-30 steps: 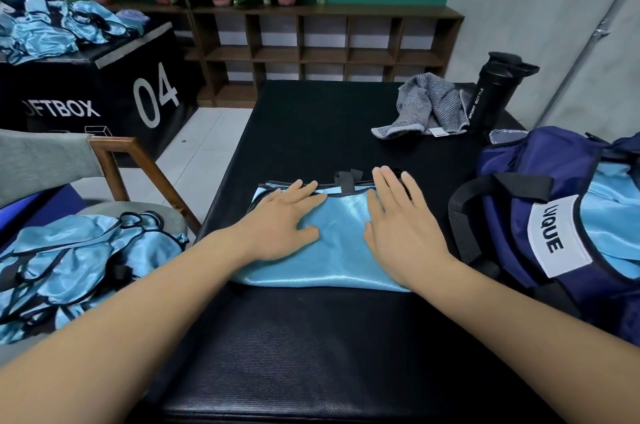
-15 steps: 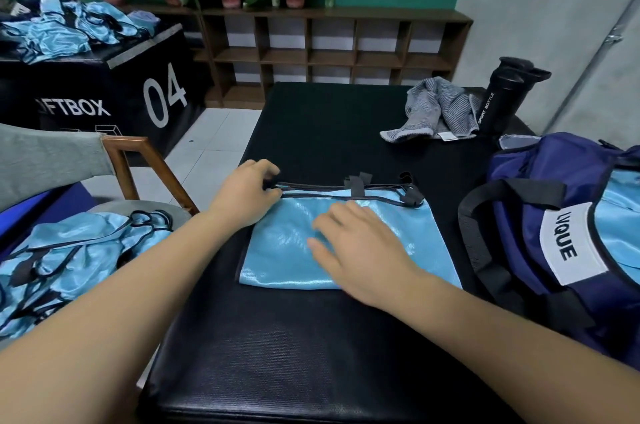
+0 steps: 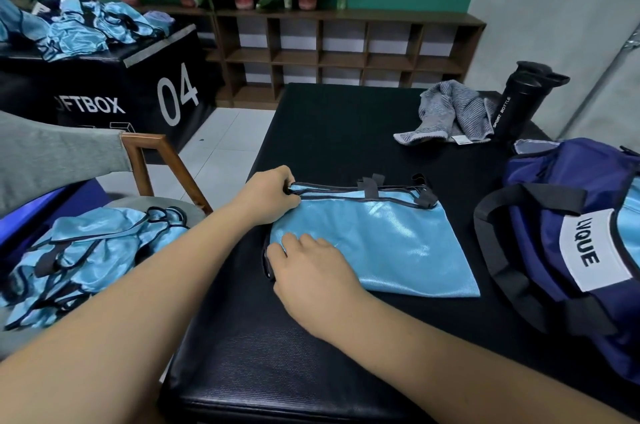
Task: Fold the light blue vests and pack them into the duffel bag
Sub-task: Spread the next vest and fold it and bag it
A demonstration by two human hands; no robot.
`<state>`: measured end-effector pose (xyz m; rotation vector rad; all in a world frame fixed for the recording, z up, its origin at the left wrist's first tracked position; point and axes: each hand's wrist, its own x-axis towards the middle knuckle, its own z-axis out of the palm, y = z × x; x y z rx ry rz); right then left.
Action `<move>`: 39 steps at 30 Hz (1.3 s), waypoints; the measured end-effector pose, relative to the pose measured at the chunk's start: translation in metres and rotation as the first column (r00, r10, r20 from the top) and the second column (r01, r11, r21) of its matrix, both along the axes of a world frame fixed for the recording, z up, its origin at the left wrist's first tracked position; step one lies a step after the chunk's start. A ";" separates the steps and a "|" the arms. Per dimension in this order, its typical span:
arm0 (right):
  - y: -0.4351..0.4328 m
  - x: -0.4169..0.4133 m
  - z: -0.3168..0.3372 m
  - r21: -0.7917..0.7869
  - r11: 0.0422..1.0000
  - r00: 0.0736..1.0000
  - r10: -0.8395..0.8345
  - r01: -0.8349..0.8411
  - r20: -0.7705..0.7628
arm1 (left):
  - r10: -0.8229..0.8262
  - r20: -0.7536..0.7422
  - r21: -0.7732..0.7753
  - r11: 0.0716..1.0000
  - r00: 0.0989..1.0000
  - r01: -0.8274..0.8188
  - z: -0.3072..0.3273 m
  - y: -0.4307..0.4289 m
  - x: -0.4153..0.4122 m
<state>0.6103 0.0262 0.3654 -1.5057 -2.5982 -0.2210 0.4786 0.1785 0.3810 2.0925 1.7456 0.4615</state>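
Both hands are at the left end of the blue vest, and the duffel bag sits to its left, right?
Not quite: the head view shows the duffel bag to the right of the vest. The left hand and right hand are indeed at its left end.

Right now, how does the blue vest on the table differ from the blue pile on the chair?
The table vest lies flat, folded into a rectangle; the chair pile is crumpled and tangled. The left hand and right hand hold the table vest's corners; neither touches the chair pile. Both are light blue with dark trim.
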 end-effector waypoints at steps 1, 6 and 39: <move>0.000 -0.001 0.000 -0.009 1.000 1.000 -0.006 0.006 0.007 | 0.013 0.004 -0.017 1.000 1.000 -0.013 0.002 -0.001 0.000; -0.007 -0.002 0.011 -0.006 1.000 0.967 -0.002 0.001 -0.255 | 0.107 0.132 -0.126 0.988 0.985 -0.090 0.013 -0.009 -0.007; -0.043 0.186 0.052 -0.408 0.873 0.704 -0.466 0.267 -0.536 | -0.115 0.661 -0.210 0.920 0.742 0.330 0.012 -0.075 0.114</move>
